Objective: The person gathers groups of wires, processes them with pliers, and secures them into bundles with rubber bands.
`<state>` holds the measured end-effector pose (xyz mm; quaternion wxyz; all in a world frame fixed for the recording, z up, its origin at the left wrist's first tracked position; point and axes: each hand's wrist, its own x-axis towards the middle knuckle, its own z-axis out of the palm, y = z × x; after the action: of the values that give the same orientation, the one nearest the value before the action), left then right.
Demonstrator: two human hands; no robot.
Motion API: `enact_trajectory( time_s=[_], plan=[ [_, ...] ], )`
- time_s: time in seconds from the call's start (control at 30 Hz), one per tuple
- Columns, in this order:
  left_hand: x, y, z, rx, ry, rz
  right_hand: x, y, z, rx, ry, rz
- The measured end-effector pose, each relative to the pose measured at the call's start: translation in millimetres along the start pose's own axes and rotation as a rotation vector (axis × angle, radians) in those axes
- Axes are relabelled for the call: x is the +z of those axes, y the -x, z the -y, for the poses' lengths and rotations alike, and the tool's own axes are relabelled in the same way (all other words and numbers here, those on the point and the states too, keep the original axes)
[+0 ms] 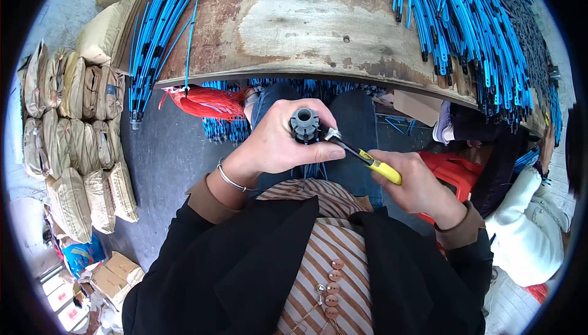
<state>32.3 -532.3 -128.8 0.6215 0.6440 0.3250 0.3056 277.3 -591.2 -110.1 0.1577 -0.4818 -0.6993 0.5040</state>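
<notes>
Over lap, held grey part, yellow-handled tool

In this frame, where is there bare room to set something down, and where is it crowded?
The middle of the wooden bench is bare, between the left bundle of blue strips and the larger blue pile at right; both ends are crowded. Grey floor also lies open between the stacked sacks and the red bundle.

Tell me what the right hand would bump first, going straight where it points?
Its yellow-handled tool would probably meet the grey ribbed part in the left hand first, though depth is unclear.
</notes>
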Motion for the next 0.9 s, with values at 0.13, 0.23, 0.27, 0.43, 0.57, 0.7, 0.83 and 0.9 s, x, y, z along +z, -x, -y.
enact_trajectory(
  time_s=[0.13,0.23,0.27,0.43,0.57,0.7,0.83,0.9],
  plan=[
    [3.5,-2.5,-0.8,0.025,-0.082,0.041,-25.9,6.0,28.2,0.206,-0.017,0.161],
    [3.5,-3.9,0.4,0.021,-0.108,0.013,-38.2,5.0,48.9,0.154,0.169,0.178],
    [2.4,-3.8,-0.3,0.026,-0.121,0.004,-35.4,2.5,57.6,0.176,0.299,0.181],
    [-10.9,10.8,4.9,0.048,-0.144,-0.097,-17.9,-3.5,54.1,0.065,0.419,0.043],
    [-20.6,27.7,13.2,0.074,0.178,-0.040,-7.8,-7.6,50.6,0.049,0.151,-0.026],
    [-21.1,48.9,18.3,0.234,0.356,-0.011,-14.5,-24.7,46.7,-0.054,0.412,-0.304],
    [-0.8,82.4,21.3,0.223,0.329,-0.179,-14.1,-57.1,27.1,0.116,1.002,-0.549],
    [-2.2,93.4,16.7,0.271,0.323,-0.308,-13.0,-62.1,-1.3,-0.036,1.072,-0.627]
  ],
)
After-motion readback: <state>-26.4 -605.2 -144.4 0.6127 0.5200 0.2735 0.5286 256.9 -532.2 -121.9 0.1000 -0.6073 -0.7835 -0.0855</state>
